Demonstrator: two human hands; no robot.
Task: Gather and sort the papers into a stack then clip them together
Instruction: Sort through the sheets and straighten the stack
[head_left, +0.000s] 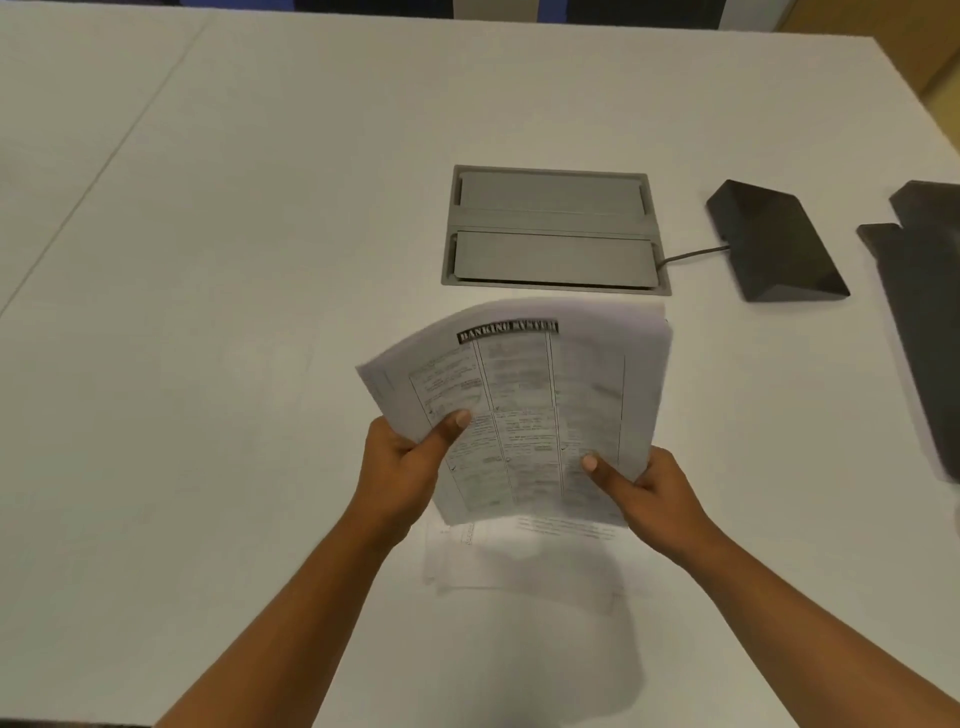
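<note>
A stack of printed papers (524, 395) is held up off the white table (234, 260), tilted toward me, its top sheet headed with a black title bar and columns of text. My left hand (402, 462) grips the stack's lower left edge, thumb on the front. My right hand (641, 491) grips its lower right corner, thumb on the front. More sheets (519, 561) lie flat on the table beneath the held stack. No clip is visible.
A grey recessed cable hatch (553, 231) sits in the table just beyond the papers. A dark wedge-shaped device (774, 244) with a cable lies to its right. Another dark flat object (924, 312) lies at the right edge.
</note>
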